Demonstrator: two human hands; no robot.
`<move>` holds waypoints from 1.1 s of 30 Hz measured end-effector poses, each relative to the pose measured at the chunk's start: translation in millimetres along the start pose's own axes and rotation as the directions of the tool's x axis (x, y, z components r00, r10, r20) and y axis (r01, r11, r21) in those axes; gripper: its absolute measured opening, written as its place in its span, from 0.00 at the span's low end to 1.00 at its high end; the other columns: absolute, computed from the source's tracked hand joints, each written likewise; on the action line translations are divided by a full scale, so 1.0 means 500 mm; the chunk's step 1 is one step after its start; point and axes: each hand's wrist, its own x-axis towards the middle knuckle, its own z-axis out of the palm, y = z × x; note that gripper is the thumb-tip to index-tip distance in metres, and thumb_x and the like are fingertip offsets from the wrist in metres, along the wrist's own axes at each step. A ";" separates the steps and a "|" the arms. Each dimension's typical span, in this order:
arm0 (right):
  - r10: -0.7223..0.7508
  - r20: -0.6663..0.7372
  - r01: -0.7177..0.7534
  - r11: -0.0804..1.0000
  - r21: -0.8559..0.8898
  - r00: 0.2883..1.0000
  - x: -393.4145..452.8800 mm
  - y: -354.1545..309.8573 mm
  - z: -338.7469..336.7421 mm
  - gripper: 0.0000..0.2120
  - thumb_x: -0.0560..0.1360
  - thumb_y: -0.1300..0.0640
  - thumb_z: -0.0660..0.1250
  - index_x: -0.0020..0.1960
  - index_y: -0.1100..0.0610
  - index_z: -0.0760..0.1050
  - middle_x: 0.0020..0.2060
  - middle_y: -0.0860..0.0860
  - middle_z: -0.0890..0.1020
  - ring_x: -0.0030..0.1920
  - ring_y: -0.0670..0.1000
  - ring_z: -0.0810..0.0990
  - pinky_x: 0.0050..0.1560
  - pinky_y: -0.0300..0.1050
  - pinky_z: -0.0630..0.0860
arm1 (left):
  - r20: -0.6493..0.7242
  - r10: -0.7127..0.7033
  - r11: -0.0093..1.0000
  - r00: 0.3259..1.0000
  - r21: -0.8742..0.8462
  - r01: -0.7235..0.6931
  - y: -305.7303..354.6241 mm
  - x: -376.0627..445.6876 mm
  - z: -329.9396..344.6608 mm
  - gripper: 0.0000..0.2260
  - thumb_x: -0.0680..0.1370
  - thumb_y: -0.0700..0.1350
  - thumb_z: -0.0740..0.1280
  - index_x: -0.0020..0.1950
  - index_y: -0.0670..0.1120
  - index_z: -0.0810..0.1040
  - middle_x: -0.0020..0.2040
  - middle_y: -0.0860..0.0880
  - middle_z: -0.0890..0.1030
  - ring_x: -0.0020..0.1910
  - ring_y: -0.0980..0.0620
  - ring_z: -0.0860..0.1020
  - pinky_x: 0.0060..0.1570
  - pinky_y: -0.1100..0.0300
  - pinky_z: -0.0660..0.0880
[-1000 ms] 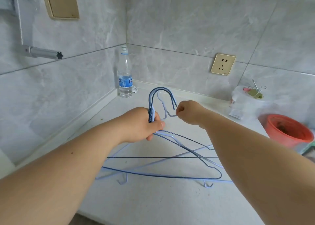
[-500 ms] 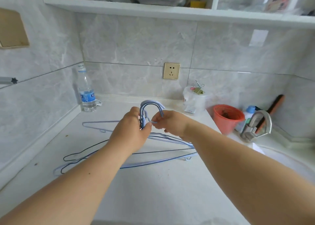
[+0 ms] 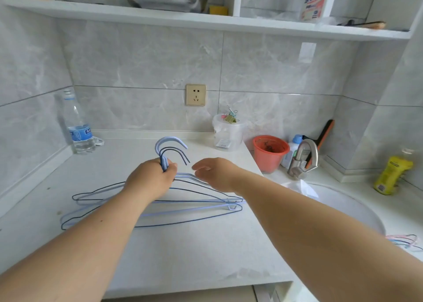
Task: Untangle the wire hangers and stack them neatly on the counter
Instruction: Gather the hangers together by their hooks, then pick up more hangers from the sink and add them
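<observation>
The left hand point(image 3: 152, 179) is closed in a fist around the necks of the wire hangers point(image 3: 160, 206), just under their hooks point(image 3: 170, 149), which stand up together above the knuckles: one pale blue hook outermost and two darker ones nested inside it. The right hand point(image 3: 216, 174) is close beside it, fingers loosely spread and holding nothing, hovering just over the hangers' right shoulders; whether its fingertips touch the wire cannot be told.

Below the fist the hanger bodies fan out flat on the white counter point(image 3: 194, 256). Their right ends lie nearly together, while the left ends splay apart, a dark hanger sitting higher and the pale blue and dark blue ones lower.

By the look of it the untangling is largely done and the step in hand is squaring the bunch into a stack. The next move probably calls for the free right hand to press or slide the shoulders and bottom bars into line while the left keeps the hooks pinched together, then to lay the set down flat.

Further out, a water bottle point(image 3: 79, 127) stands in the back left corner, well apart. To the right are a clear plastic tub point(image 3: 226, 133) and an orange cup point(image 3: 270, 152), with the tap point(image 3: 303, 158) and the sink point(image 3: 357, 206) beyond the counter's edge.
</observation>
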 end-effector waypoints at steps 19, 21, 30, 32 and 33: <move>0.303 -0.494 -0.362 0.932 -0.024 0.815 -0.238 0.300 -0.212 0.11 0.76 0.55 0.61 0.52 0.52 0.80 0.53 0.54 0.83 0.46 0.56 0.79 0.39 0.40 0.72 | 0.520 0.153 0.910 0.840 -0.407 0.086 0.254 -0.030 0.140 0.07 0.76 0.52 0.64 0.46 0.51 0.78 0.41 0.49 0.82 0.22 0.54 0.66 0.21 0.67 0.60; 0.341 -0.505 -0.420 0.906 -0.049 0.793 -0.257 0.318 -0.221 0.11 0.76 0.56 0.60 0.51 0.55 0.81 0.52 0.56 0.83 0.50 0.59 0.80 0.47 0.45 0.75 | 0.488 0.157 0.901 0.859 -0.427 0.078 0.263 -0.026 0.157 0.06 0.76 0.50 0.65 0.43 0.49 0.79 0.39 0.49 0.81 0.25 0.52 0.65 0.22 0.66 0.59; 0.698 -0.340 -0.744 0.668 -0.007 0.630 -0.316 0.497 -0.254 0.12 0.76 0.67 0.54 0.54 0.63 0.74 0.57 0.58 0.79 0.57 0.58 0.78 0.42 0.41 0.73 | 0.367 0.129 0.923 0.921 -0.383 0.024 0.387 -0.042 0.226 0.13 0.78 0.54 0.58 0.36 0.50 0.70 0.37 0.47 0.82 0.23 0.50 0.68 0.25 0.64 0.64; 0.771 -0.271 -0.785 0.615 0.082 0.576 -0.319 0.556 -0.256 0.12 0.76 0.66 0.55 0.55 0.61 0.74 0.48 0.54 0.80 0.48 0.55 0.79 0.35 0.40 0.71 | 0.312 0.141 0.901 0.939 -0.434 0.009 0.429 -0.039 0.249 0.12 0.78 0.53 0.59 0.38 0.50 0.71 0.38 0.47 0.81 0.24 0.50 0.69 0.25 0.64 0.64; 0.822 -0.213 -0.784 0.569 0.247 0.529 -0.316 0.588 -0.260 0.09 0.76 0.65 0.56 0.50 0.59 0.73 0.40 0.54 0.77 0.41 0.54 0.78 0.32 0.40 0.69 | 0.298 0.138 0.888 0.945 -0.461 0.016 0.454 -0.036 0.265 0.11 0.78 0.53 0.59 0.40 0.49 0.72 0.38 0.48 0.81 0.24 0.50 0.69 0.25 0.64 0.64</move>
